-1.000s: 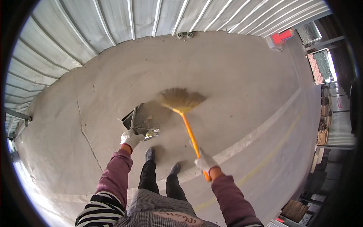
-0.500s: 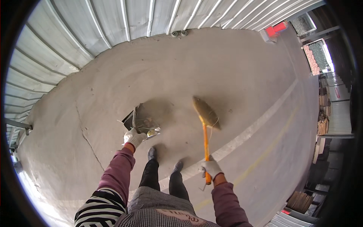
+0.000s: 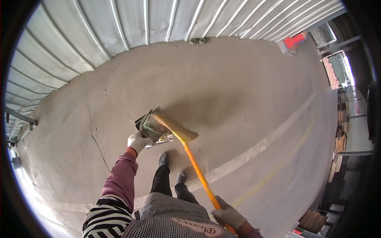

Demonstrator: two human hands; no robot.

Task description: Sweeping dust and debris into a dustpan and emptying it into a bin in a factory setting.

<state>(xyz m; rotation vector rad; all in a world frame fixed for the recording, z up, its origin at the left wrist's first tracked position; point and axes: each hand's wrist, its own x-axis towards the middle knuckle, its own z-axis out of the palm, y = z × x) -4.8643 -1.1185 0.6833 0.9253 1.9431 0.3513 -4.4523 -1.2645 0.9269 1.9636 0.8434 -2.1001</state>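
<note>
My left hand [image 3: 139, 142], in a whitish work glove, is closed on the handle of a dustpan [image 3: 139, 122]. Bits of litter [image 3: 163, 138] lie in the pan, among them something yellowish and a green strand. My right hand [image 3: 229, 215], gloved too, is wrapped round the orange stick of a broom [image 3: 195, 162] low at my right side. The stick slants up and left, and the tan broom head [image 3: 176, 127] is over the pan's open right side, partly covering it. Motion blurs the bristles, so whether they touch the pan I cannot tell.
Grey concrete floor [image 3: 238, 91] surrounds my feet [image 3: 163, 159], with a crack on the left and a pale band on the right. A ribbed metal wall [image 3: 131, 23] bounds the far side. Red objects [image 3: 293, 40] stand far right; stacked cardboard [image 3: 341, 123] lines the right edge.
The broom head has swung left from the open floor to the dustpan. My right hand has drawn back toward my body. The dustpan stays in my left hand, nearly in place.
</note>
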